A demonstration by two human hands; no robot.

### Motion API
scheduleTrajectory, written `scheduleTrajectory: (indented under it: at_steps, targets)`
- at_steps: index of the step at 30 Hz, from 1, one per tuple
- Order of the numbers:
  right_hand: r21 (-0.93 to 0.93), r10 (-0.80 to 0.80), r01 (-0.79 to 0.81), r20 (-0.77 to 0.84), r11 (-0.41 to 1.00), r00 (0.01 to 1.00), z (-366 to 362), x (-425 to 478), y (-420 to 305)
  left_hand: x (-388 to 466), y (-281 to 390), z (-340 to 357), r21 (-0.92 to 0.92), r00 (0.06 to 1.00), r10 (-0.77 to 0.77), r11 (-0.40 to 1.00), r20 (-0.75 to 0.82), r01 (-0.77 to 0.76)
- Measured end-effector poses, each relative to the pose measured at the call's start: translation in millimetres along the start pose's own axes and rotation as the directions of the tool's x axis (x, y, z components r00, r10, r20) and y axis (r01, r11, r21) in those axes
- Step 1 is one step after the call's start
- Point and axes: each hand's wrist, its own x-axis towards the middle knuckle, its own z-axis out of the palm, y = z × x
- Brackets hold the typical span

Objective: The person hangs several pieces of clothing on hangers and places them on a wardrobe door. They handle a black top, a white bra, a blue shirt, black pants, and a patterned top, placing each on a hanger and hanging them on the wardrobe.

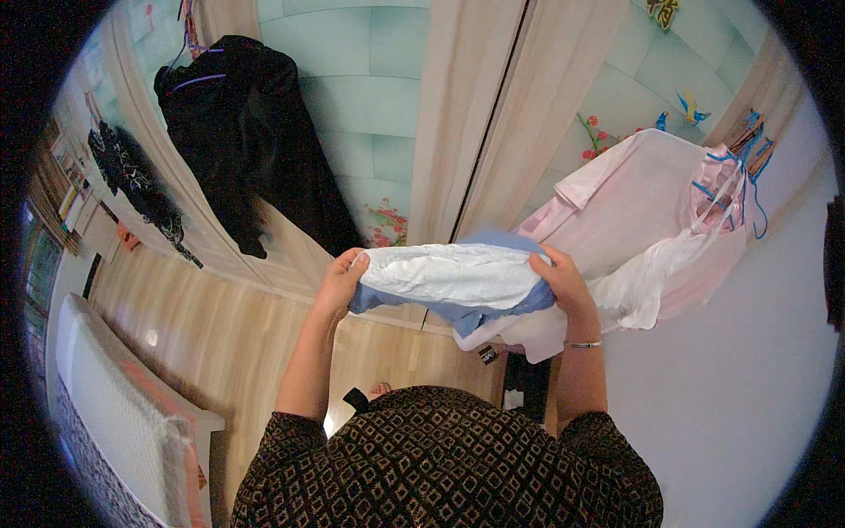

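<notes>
A garment or cloth with a white, wrinkled face (455, 272) and blue fabric around and below it is stretched between both hands at chest height. My left hand (342, 280) pinches its left end, thumb on top. The right end is gripped by my right hand (561, 274), also thumb on top, with a bracelet (583, 344) on that wrist. Behind the cloth, pale pink clothing (614, 191) and a white ribbed garment (643, 284) hang near the right hand. Whether the cloth touches them cannot be told.
A long black garment (244, 132) hangs on wardrobe doors (462, 119) at the left, with a black-and-white one (135, 175) farther left. A covered bed or bench (125, 402) stands at lower left on the wood floor (257, 356). A plain wall (719, 396) lies at right.
</notes>
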Motion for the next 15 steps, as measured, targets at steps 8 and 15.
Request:
scheduleTrajectory:
  at_steps: [8, 15]
  targets:
    - [0.074, -0.068, 0.070, -0.029, 0.995, 0.997, -10.8, -8.8, -8.3, -20.1, 3.7, 24.0, 0.269, 0.999, 0.017, 0.963, 0.045, -0.029]
    - [-0.369, -0.040, 0.028, -0.024, 0.929, 0.999, -38.1, -14.8, 11.4, -12.3, 1.6, 41.3, -0.352, 0.994, 0.015, 0.934, -0.108, -0.052]
